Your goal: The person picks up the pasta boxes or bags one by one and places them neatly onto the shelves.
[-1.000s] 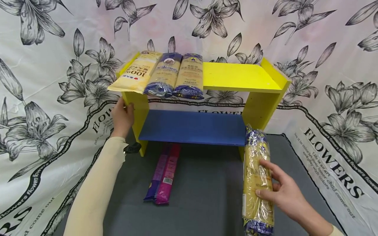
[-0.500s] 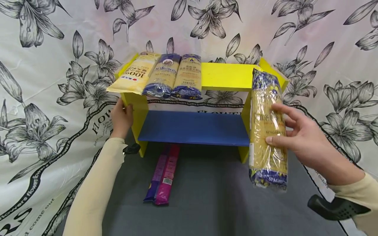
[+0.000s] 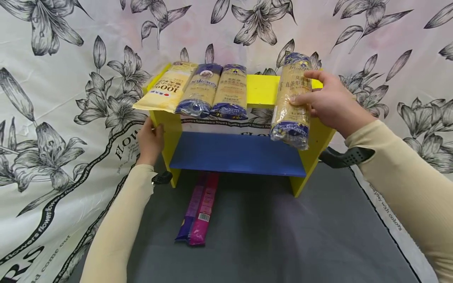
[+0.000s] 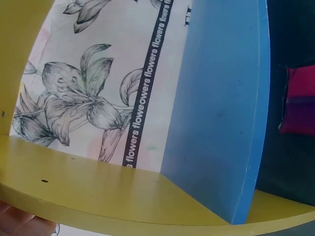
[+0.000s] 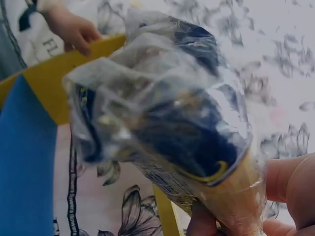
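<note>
My right hand (image 3: 329, 98) grips a clear-wrapped spaghetti pack (image 3: 291, 102) with blue ends, thumb on its front. The pack is tilted in front of the right part of the yellow upper shelf (image 3: 262, 89). In the right wrist view, the crinkled blue end of the spaghetti pack (image 5: 187, 132) fills the middle. My left hand (image 3: 150, 141) holds the shelf unit's yellow left side panel (image 3: 171, 137). On the upper shelf, a yellow pasta bag (image 3: 166, 88), a blue-ended pasta pack (image 3: 199, 90) and another spaghetti pack (image 3: 230, 92) lie side by side.
A blue lower shelf (image 3: 237, 153) spans the unit. Below it, a purple and pink packet (image 3: 198, 212) lies on the dark grey tabletop (image 3: 255, 243). The unit's right side panel (image 3: 315, 145) stands near my right wrist. Flower-printed cloth (image 3: 106, 19) hangs behind.
My right hand has lifted the spaghetti pack from low on the right, up and then leftward to the upper shelf. My left hand stays at the left panel.
</note>
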`<state>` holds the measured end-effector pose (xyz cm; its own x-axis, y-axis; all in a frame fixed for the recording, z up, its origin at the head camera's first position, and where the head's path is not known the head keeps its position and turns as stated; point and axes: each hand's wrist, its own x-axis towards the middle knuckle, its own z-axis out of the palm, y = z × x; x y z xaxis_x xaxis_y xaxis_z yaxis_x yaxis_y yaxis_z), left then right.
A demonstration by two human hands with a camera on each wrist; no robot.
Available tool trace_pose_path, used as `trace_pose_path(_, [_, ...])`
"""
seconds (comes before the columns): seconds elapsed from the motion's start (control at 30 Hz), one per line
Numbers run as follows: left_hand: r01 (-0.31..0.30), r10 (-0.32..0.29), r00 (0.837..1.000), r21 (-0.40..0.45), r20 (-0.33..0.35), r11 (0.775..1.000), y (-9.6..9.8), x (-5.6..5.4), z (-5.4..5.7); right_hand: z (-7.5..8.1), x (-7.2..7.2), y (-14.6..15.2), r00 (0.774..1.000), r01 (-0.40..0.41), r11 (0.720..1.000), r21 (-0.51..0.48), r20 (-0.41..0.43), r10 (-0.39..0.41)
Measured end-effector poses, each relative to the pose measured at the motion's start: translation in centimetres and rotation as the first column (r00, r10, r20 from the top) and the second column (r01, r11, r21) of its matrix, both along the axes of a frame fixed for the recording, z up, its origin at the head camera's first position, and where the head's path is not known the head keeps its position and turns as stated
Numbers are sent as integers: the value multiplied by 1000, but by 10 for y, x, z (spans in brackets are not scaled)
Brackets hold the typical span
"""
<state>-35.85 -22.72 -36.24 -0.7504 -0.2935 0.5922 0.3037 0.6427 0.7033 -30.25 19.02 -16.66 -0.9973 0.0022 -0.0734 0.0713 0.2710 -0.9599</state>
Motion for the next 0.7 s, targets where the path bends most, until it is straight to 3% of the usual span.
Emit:
trace_pose_path(0.2, [14,-14,1000,3,11,1000,3,1,-2,2,-25,-14,998,56,998,-39,37,-55])
trace_pose_path(0.33, [18,-18,1000,-9,-18,1000,4,1,-4,1,-35,-16,997,57,994,-98,66,-51])
trace_pose_path(0.47, [17,-18,999,-12,-51,1000,2,-1,-3,2,-40,-18,997,11,989,-150,80,1])
trace_pose_path(0.7, [4,-4,1000,-16,-25,1000,-1,-1,0,-3,-45,-29,996,-83,993,-89,20,85])
